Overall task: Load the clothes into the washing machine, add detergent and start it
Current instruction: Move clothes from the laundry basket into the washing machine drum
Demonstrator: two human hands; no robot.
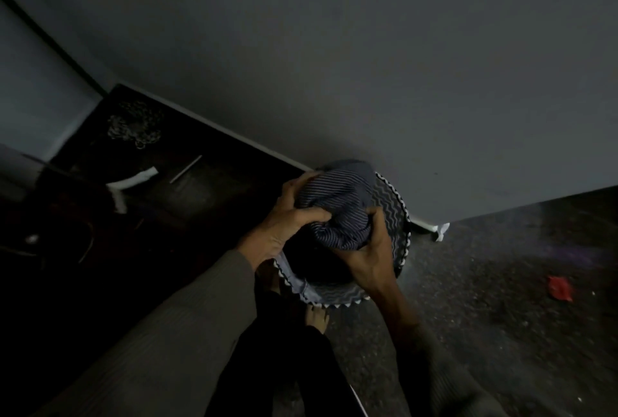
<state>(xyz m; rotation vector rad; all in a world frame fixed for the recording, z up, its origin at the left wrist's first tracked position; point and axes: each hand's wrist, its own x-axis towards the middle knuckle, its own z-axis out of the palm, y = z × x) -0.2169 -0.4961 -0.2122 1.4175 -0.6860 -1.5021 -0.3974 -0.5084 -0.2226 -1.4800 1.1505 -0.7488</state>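
A bundle of dark blue clothes with thin white stripes (337, 206) is held above a round laundry basket (398, 216) with a zigzag pattern and white trim. My left hand (294, 216) grips the bundle from its left side, fingers curled over the top. My right hand (371, 249) grips it from below and from the right. The basket stands on the floor against a grey wall. Its inside is dark and I cannot tell what lies in it. No washing machine or detergent is in view.
The room is dim. A grey wall (368, 65) fills the upper half, with its corner at right (441, 229). A red scrap (560, 288) lies on the speckled floor. A dark patterned heap (133, 124) and white pieces (133, 181) lie at left. My bare foot (316, 318) is by the basket.
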